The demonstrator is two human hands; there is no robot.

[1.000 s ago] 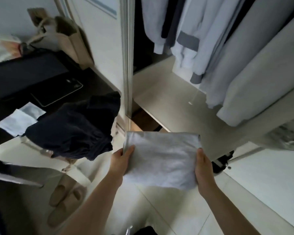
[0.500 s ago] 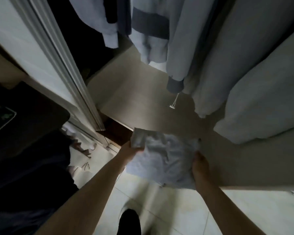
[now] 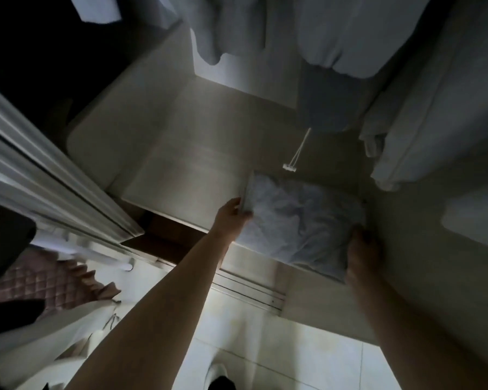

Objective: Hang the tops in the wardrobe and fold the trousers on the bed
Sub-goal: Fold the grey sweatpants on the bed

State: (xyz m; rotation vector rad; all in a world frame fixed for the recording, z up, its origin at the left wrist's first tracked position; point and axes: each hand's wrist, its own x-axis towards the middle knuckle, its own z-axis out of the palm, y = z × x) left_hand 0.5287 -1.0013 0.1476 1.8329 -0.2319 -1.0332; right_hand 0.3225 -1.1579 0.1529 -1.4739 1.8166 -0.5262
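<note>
The folded grey garment [image 3: 302, 220] lies on or just above the front part of the wardrobe shelf [image 3: 197, 164]; contact with the shelf cannot be confirmed. Its near edge overhangs the shelf's front lip. The left hand [image 3: 231, 213] is closed on the garment's left edge, fingers curled around it. The right hand [image 3: 362, 249] grips the near right corner, fingers pressed into the cloth. Above the garment, several pale tops [image 3: 350, 32] hang over the shelf, and a drawstring [image 3: 297, 153] dangles just behind the garment. Left of the shelf stands the sliding door frame [image 3: 48, 175]; below the shelf's front lip run the door track [image 3: 245, 288] and the tiled floor [image 3: 293, 361].

Judged status: tops already hang in the wardrobe, and one item is folded and being stowed. Whether further clothes remain cannot be determined; the bed is out of view.
</note>
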